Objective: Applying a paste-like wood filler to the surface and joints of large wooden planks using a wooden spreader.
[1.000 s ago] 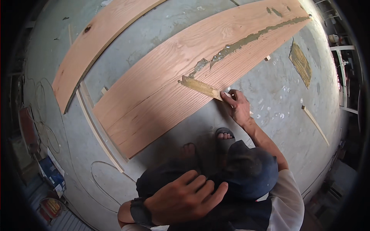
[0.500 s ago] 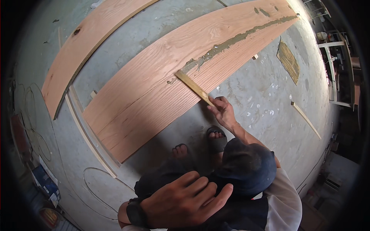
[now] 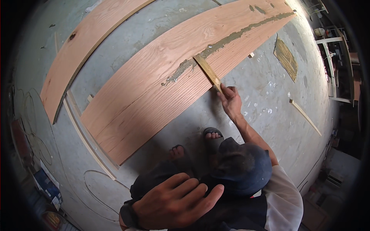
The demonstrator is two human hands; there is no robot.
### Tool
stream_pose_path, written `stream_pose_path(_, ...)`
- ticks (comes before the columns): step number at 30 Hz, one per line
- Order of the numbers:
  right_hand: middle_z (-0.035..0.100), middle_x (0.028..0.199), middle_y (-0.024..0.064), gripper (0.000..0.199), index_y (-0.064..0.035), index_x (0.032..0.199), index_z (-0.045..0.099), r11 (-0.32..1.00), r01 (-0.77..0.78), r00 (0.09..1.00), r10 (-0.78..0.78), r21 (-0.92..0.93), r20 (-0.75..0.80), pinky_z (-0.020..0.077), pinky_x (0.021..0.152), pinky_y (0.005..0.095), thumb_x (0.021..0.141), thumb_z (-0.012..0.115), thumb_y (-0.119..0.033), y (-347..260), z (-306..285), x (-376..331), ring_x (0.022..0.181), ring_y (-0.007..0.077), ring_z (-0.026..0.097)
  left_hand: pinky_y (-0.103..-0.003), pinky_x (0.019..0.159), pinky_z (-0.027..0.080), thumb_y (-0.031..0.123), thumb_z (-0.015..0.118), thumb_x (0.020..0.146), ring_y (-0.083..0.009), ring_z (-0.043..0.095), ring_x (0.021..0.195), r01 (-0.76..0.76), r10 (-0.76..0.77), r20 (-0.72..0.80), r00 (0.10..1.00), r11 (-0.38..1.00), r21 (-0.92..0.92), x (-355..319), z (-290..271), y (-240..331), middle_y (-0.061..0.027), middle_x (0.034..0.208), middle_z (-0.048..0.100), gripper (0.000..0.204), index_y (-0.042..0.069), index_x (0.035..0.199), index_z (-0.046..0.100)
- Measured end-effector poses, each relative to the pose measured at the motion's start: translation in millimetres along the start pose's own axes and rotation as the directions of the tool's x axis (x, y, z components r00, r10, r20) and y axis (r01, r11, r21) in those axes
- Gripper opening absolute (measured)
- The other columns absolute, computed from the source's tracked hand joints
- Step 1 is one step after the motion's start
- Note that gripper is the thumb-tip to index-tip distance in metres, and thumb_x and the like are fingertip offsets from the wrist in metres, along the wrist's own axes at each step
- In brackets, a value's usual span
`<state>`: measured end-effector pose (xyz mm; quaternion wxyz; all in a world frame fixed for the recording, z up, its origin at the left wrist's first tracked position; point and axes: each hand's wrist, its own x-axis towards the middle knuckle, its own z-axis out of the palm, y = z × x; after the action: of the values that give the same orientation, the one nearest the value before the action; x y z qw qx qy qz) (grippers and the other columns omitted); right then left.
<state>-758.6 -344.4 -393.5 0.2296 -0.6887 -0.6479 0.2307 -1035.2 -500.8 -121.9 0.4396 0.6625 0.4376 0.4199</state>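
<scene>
My right hand [image 3: 232, 103] grips the near end of a short flat wooden strip [image 3: 206, 70]. The strip's far end lies against a wide reddish wooden board [image 3: 131, 100]. Along that board runs a long, rough streak of grey-brown filler paste [image 3: 235, 35], with small patches of it near the far end. The strip's tip touches the streak partway along. Over my lap rests my left hand [image 3: 173, 202], its fingers loosely bent and apart with nothing seen in them; a dark watch is on that wrist.
A second curved board [image 3: 75, 52] lies at the far left, with thin wooden strips [image 3: 88, 141] beside it. On the concrete floor to the right are a stained offcut [image 3: 286, 59] and a small stick [image 3: 305, 117]. A thin cable [image 3: 85, 188] loops at lower left.
My right hand and the strip have moved right and away from me along the streak. Filler now shows over more of the streak's near end. The left hand stays nearly still.
</scene>
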Motion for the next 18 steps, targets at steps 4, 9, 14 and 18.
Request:
stream_pose_path(4, 0.062, 0.098, 0.0071, 0.039, -0.0052, 0.124, 0.072, 0.954, -0.112, 0.951, 0.021, 0.279, 0.309, 0.0466, 0.077, 0.0276, 0.086, 0.080, -0.008, -16, 20, -35, 0.086, 0.0151, 0.058, -0.037, 0.082, 0.054, 0.005, 0.070, 0.086, -0.0246, 0.065, 0.084, -0.151, 0.137, 0.157, 0.978, 0.985, 0.087, 11, -22, -3, -0.0116, 0.092, 0.066, 0.042, -0.002, 0.126, 0.062)
stream_pose_path(9, 0.063, 0.100, 0.0089, 0.039, -0.0054, 0.127, 0.071, 0.957, -0.077, 0.994, 0.052, 0.280, 0.097, 0.0470, 0.078, 0.0273, 0.089, 0.078, -0.009, -14, 14, -17, 0.087, 0.0147, 0.058, -0.038, 0.083, 0.054, 0.005, 0.070, 0.086, -0.0255, 0.066, 0.086, -0.316, 0.250, 0.358, 0.900, 0.939, 0.138, 22, -22, -2, -0.0126, 0.093, 0.067, 0.042, -0.002, 0.126, 0.063)
stream_pose_path(14, 0.062, 0.096, 0.0101, 0.042, -0.0126, 0.126, 0.072, 0.994, 0.050, 0.971, -0.071, 0.095, 0.227, 0.0511, 0.078, 0.0334, 0.085, 0.081, -0.016, -34, 15, -32, 0.086, 0.0254, 0.064, -0.041, 0.086, 0.055, 0.005, 0.067, 0.089, -0.0278, 0.068, 0.090, -0.285, 0.271, 0.180, 0.945, 0.957, 0.055, 41, -20, 5, -0.0142, 0.096, 0.069, 0.038, -0.003, 0.126, 0.065)
stream_pose_path(18, 0.063, 0.104, 0.0072, 0.043, -0.0217, 0.124, 0.071, 0.924, 0.383, 0.888, -0.363, -0.016, 0.281, 0.0563, 0.077, 0.0393, 0.081, 0.078, -0.019, -38, 13, -41, 0.095, 0.0275, 0.066, -0.041, 0.086, 0.055, 0.005, 0.068, 0.089, -0.0277, 0.068, 0.089, -0.409, 0.385, 0.175, 0.906, 0.903, 0.129, 51, -13, 5, -0.0135, 0.094, 0.070, 0.035, -0.003, 0.123, 0.067)
